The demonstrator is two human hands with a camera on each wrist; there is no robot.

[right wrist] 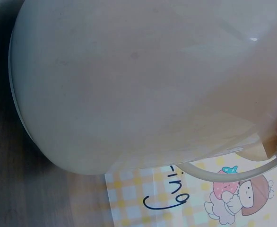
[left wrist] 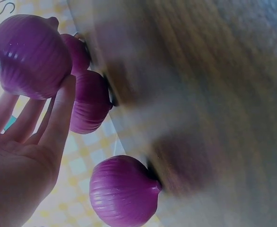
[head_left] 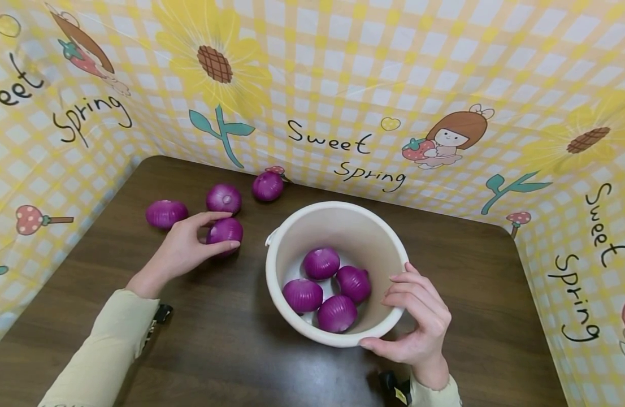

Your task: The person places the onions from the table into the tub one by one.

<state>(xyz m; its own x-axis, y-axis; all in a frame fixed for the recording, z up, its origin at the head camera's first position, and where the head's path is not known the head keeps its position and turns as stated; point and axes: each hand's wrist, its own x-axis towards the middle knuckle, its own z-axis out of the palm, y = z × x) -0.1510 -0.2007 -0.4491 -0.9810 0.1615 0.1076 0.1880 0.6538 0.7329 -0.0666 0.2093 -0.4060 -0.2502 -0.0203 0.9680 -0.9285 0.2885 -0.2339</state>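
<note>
My left hand (head_left: 185,243) holds a purple onion (head_left: 226,233) between thumb and fingers, left of the bucket. In the left wrist view that onion (left wrist: 32,56) sits against the fingers, raised off the brown table. A white bucket (head_left: 338,341) stands upright mid-table with several purple onions (head_left: 337,314) on its floor. My right hand (head_left: 419,316) grips the bucket's right rim, fingers over the inside and thumb along the near edge. The right wrist view is mostly filled by the bucket's outer wall (right wrist: 143,85), with its handle (right wrist: 233,177) hanging below.
Three more onions lie on the table behind and beside my left hand: a left one (head_left: 166,214), a middle one (head_left: 224,199) and a far one (head_left: 268,186). A yellow checked cloth (head_left: 312,73) hangs behind the dark wooden table (head_left: 216,350) and along its sides.
</note>
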